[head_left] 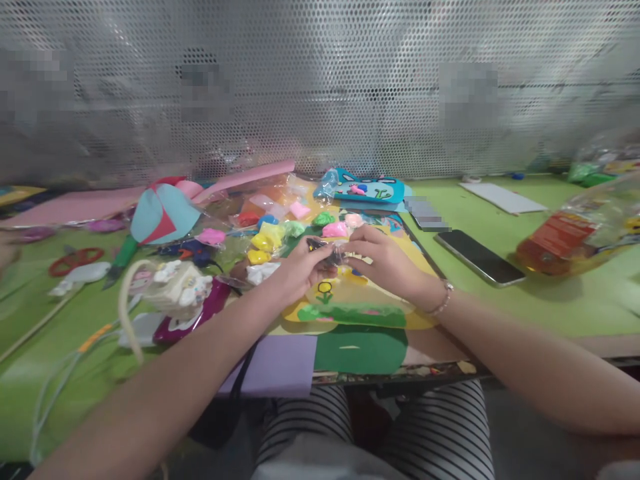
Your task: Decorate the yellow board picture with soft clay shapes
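- At the table [565,300], the fingers of my left hand [297,270] clamp a dark wrapped packet [332,259], raised above a yellow picture sheet [370,300].
- The bent fingers of my right hand [387,263] meet the packet at its three o'clock side; whether they pinch it, I cannot tell.
- Just past the packet at one o'clock: pink clay [335,229]. Near ten o'clock: yellow clay [270,237].
- Directly at six o'clock: a yellow flower [325,287] on the sheet.
- Well apart at three o'clock: a dark-screened phone [480,259], then a bottle [560,243].
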A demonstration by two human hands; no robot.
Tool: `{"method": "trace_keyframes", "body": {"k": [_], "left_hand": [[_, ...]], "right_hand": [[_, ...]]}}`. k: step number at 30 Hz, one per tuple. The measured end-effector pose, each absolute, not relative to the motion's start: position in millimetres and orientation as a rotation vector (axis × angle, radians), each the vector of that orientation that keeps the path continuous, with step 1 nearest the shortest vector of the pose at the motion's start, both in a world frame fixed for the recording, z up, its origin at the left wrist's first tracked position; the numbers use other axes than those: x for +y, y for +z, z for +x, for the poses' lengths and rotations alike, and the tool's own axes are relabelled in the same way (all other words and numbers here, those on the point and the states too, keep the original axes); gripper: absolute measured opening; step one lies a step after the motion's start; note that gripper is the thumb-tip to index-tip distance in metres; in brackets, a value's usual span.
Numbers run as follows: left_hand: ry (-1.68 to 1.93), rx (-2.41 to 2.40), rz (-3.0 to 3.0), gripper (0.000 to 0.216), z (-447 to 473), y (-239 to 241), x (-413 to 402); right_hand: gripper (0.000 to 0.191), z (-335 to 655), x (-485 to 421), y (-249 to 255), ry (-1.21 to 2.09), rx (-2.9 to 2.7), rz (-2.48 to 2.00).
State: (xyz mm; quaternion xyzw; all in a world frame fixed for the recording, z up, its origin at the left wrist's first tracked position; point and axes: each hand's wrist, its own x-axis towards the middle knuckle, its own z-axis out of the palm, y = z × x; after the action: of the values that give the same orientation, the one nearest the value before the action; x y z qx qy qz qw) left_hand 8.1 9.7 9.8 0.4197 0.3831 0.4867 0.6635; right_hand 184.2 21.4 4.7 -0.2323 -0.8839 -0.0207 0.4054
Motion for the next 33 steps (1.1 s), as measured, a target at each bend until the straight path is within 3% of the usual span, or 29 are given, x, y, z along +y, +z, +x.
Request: {"method": "trace_keyframes", "body": {"k": [10,20,33], "left_hand": [[1.073,0.846,0.955,0.027,8.8,9.3,9.5],[1.127,0.818,0.963,0.032,2.4,9.2,15.2],[1.062,0.840,1.070,0.039,2.2,10.9,11.0]], "right_hand": [[0.015,186.5,24.1,7.9,-0.047,-2.145,-0.532],[0.013,186.6,26.6,3.7,0.303,-2.103,-0.655],[0.018,190.1,21.7,9.6,-0.118,-2.153,-0.551]]}}
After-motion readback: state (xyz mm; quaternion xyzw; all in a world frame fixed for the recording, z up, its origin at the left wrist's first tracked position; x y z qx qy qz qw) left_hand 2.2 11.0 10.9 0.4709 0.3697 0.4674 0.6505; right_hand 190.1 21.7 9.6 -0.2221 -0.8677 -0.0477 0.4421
